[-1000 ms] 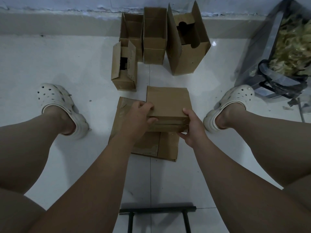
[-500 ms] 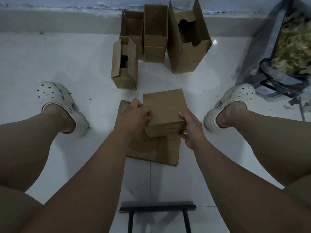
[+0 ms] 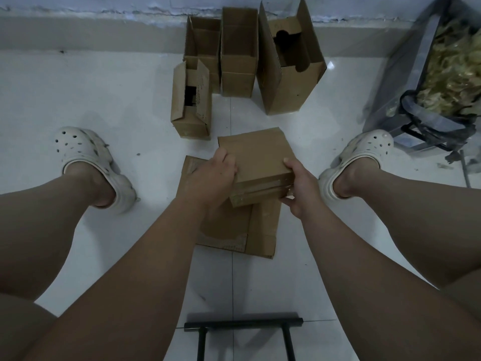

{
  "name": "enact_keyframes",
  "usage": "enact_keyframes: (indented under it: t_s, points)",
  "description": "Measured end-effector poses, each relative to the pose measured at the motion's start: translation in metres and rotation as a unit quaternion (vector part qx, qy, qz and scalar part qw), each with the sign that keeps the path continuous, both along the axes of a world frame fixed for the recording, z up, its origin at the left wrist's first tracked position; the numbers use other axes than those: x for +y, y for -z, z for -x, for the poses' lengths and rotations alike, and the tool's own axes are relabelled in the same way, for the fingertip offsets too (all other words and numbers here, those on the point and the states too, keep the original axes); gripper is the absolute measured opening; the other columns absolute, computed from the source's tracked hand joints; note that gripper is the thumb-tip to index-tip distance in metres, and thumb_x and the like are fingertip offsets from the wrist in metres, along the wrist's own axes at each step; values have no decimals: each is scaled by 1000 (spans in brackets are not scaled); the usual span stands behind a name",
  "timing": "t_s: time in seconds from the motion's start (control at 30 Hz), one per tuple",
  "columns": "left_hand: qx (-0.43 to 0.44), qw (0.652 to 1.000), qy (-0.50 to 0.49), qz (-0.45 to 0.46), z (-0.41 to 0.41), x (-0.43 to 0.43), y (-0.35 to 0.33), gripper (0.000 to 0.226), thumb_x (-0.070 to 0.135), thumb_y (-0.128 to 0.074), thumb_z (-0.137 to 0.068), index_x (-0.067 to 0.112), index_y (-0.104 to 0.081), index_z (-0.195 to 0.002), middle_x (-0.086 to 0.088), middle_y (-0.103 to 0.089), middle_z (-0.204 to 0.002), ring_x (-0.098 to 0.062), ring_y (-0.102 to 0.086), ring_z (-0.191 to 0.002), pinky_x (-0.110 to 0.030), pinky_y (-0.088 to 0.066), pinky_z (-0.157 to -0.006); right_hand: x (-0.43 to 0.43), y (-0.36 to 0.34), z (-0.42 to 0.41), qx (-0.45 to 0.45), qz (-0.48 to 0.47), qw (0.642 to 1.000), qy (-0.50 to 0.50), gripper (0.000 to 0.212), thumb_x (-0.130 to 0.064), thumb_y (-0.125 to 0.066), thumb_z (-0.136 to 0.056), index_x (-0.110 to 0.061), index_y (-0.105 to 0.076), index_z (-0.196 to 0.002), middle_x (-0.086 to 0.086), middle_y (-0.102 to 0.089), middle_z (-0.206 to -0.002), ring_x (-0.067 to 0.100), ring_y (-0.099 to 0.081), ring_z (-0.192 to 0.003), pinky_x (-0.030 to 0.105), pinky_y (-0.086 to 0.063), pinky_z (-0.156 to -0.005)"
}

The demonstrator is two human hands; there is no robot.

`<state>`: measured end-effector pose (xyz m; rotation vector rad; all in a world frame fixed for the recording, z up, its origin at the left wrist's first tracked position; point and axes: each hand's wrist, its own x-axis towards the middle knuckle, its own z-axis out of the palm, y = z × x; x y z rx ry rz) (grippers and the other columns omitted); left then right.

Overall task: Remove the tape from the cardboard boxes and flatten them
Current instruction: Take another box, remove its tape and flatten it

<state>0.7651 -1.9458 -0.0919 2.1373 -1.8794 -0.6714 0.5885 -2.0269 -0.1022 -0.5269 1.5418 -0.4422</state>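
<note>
I hold a small closed brown cardboard box (image 3: 256,157) above the floor between my feet. My left hand (image 3: 214,175) grips its left side with curled fingers. My right hand (image 3: 299,183) grips its near right corner, thumb on top. The box is turned slightly anticlockwise, and a seam runs along its near face. Under it a flattened cardboard box (image 3: 239,230) lies on the white tiles, partly hidden by my hands and the box.
Several open cardboard boxes stand by the far wall: a small one (image 3: 191,105), two narrow ones (image 3: 238,53) and a tall one (image 3: 289,69). A bin with crumpled tape (image 3: 447,74) sits at right. A black metal stool frame (image 3: 243,324) is near me.
The box has risen a little and rotated anticlockwise in my hands, and both hands shifted with it, keeping their grip.
</note>
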Motion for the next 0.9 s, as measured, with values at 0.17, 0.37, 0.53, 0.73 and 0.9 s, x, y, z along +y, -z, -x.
enact_keyframes:
  t_s: [0.17,0.37,0.53,0.73,0.9]
  points:
    - [78,992,-87,55,4,-7,-15,23,-7,-33,-90,14,-38,-82,0,-35,-92,-9,-33,-59,-15,-29,-52,-12,-9,-8,-3,-11,1000,26,23,-42,-71,-78,-24,-60,-89,-2,-63,-97,18,-61,-90,34,-53,-66]
    - [125,987,-82,57,-4,-19,-29,30,19,-49,-96,17,-56,-125,7,-46,-104,-6,-44,-88,-13,-32,-72,-22,-15,-6,-8,1,999,43,27,-43,-72,-76,-23,-60,-91,0,-63,-104,20,-60,-97,38,-54,-73]
    - [73,991,-64,87,-10,-24,-30,21,18,-55,-94,11,-71,-105,-4,-56,-107,-12,-52,-90,-16,-39,-76,-20,-16,-5,-9,-10,999,52,30,-43,-73,-75,-23,-59,-93,1,-63,-107,22,-60,-99,38,-53,-71]
    - [71,983,-113,123,1,-21,-27,21,15,-46,-97,7,-66,-94,1,-52,-96,-2,-43,-84,-16,-35,-72,-20,-20,-9,4,8,999,47,23,-42,-70,-79,-23,-58,-84,-3,-62,-94,17,-59,-87,36,-53,-64]
    - [23,982,-117,143,13,-14,-29,21,9,-39,-98,3,-57,-90,-11,-55,-92,-17,-46,-76,-25,-31,-64,-25,-22,-16,57,39,996,57,24,-43,-59,-82,-21,-55,-74,-1,-57,-86,20,-55,-89,42,-49,-87]
